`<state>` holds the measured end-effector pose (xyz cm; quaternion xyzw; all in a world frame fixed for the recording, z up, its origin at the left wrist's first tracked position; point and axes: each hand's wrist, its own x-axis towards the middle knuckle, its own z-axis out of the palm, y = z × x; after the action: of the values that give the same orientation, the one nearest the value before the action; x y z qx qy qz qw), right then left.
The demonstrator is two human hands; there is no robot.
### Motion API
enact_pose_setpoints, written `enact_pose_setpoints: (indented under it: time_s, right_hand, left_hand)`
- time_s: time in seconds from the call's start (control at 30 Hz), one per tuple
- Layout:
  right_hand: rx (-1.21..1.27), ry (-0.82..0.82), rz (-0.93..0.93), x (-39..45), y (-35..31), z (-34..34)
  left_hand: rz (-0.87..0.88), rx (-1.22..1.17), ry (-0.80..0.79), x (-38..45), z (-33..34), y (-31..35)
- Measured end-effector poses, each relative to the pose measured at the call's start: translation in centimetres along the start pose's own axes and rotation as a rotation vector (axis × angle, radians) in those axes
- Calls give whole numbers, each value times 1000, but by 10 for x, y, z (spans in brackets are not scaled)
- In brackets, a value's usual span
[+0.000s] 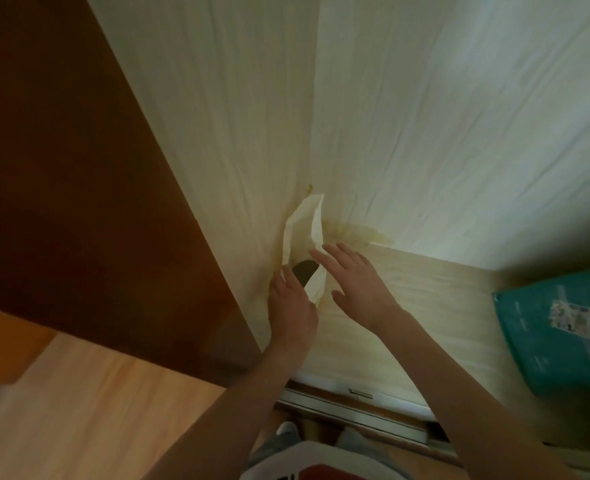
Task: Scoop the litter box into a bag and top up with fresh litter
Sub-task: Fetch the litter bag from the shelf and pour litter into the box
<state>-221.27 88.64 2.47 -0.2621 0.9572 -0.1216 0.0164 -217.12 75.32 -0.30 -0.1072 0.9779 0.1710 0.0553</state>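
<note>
Teal package [560, 327] at right edge; brown panel [79, 168] upper left. Left hand [292, 306] pinching torn wallpaper flap [304, 230] mid-frame; right hand [359, 282] beside, fingers spread, released.

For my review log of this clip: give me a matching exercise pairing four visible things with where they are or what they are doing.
Things:
1. left hand
2. right hand
3. teal package
4. brown door

States or places:
A. far right, by the wall
B. fingers spread, holding nothing
C. fills the left side
D. at the peeled wallpaper flap

Pairs: 1-D, 2-B, 3-A, 4-C
</note>
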Motion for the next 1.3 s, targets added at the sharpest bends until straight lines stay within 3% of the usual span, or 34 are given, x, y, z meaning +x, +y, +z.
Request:
enact_pose_setpoints:
  time_s: [0.17, 0.37, 0.53, 0.67, 0.83, 1.0, 1.2, 1.3]
  right_hand:
    - [19, -4, -88, -2, 18, 2]
    - [-194, -93, -306, 4, 33, 5]
    - [-438, -319, -519, 12, 38, 14]
    - [-467, -345, -613, 12, 57, 16]
    - [-447, -403, -497, -5, 92, 24]
    - [-172, -540, -324, -44, 112, 27]
    - [68, -539, -250, -71, 111, 15]
    - [99, -453, -247, -72, 107, 17]
  left_hand:
    - [-148, -73, 23, 19, 10, 2]
    - [-3, -58, 10, 2, 15, 9]
    - [-7, 8, -107, -27, 25, 6]
    - [-23, 17, -176, -48, 28, 4]
    - [-33, -64, -164, -61, 28, 9]
    - [-51, -202, -163, -61, 34, 14]
    - [-54, -238, -286, -66, 34, 7]
    - [-72, -209, -321, -67, 33, 0]
